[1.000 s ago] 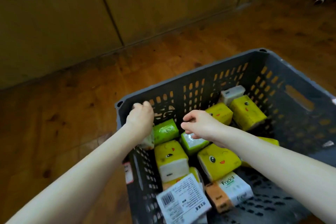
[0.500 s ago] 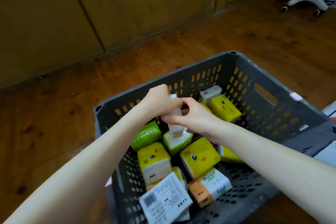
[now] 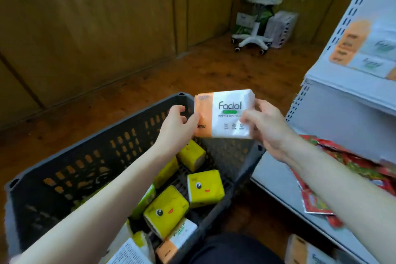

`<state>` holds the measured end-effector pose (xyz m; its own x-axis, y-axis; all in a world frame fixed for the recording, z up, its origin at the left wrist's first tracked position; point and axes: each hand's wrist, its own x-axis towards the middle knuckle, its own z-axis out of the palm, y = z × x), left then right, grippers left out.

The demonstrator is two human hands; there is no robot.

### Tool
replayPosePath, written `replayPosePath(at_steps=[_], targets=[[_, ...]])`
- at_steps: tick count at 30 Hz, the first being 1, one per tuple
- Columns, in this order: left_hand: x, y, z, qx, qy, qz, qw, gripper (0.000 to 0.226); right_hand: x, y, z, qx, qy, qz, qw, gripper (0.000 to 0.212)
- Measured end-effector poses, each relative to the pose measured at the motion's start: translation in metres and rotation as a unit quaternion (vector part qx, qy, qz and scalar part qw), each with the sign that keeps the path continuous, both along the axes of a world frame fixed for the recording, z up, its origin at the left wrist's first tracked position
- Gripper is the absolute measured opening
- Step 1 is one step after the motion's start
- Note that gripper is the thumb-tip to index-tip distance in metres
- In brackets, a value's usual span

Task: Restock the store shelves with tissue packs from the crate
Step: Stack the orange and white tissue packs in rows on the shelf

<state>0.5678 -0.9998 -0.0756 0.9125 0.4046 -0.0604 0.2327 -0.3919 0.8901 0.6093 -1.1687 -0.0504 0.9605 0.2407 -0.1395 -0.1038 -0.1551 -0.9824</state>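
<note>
- A white and orange tissue pack [image 3: 227,113] marked "Facial" is held in the air above the far corner of the crate [image 3: 85,161], its printed face toward the camera.
- The left hand [image 3: 177,128] grips the pack's orange end, thumb on the front and fingers curled round the edge.
- The right hand [image 3: 267,128] grips the white end, thumb pressed on the front, the other fingers wrapped behind it.
- The crate is dark grey with slotted walls and stands on a brown wooden floor [image 3: 214,66], touching or just beside the shelf unit [image 3: 342,118] on the right; which, I cannot tell.
- Inside the crate lie several yellow packs with cartoon faces [image 3: 204,188], tumbled at different angles, and near the bottom edge 1 more white and orange pack [image 3: 175,240] beside a printed paper sheet [image 3: 128,253].
- On the lower shelf lie red foil packets [image 3: 317,199].
- The upper shelf holds blurred orange and white packs [image 3: 364,49].
- A white wheeled stool [image 3: 257,21] stands far back by the wooden wall [image 3: 85,28].
</note>
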Motion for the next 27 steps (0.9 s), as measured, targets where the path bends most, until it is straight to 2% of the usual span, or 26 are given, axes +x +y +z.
replayPosePath(at_steps=[4,10,13,17,21,24,27], targets=[[0.009,-0.060,0.016,-0.107,-0.030,-0.078,0.991,0.038,0.001,-0.062,0.024,0.077,-0.014,-0.069,0.995,0.026],[0.015,-0.141,0.047,-0.115,-0.096,-0.125,0.981,0.007,-0.007,-0.139,0.054,0.126,-0.049,-0.141,0.981,0.022],[0.020,-0.178,0.061,-0.121,-0.132,-0.149,0.973,0.007,-0.011,-0.178,0.068,0.146,-0.069,-0.168,0.973,0.021],[0.030,-0.233,0.077,-0.189,-0.130,-0.218,0.949,0.017,-0.014,-0.228,0.081,0.166,-0.089,-0.221,0.957,0.021],[0.040,-0.289,0.090,-0.214,-0.151,-0.256,0.931,0.025,-0.020,-0.282,0.086,0.157,-0.138,-0.298,0.931,0.019],[0.048,-0.332,0.097,-0.211,-0.166,-0.279,0.922,0.029,-0.021,-0.319,0.084,0.104,-0.208,-0.356,0.905,0.016],[0.057,-0.370,0.103,-0.149,-0.199,-0.310,0.918,0.035,-0.016,-0.352,0.084,0.088,-0.223,-0.408,0.881,0.010]])
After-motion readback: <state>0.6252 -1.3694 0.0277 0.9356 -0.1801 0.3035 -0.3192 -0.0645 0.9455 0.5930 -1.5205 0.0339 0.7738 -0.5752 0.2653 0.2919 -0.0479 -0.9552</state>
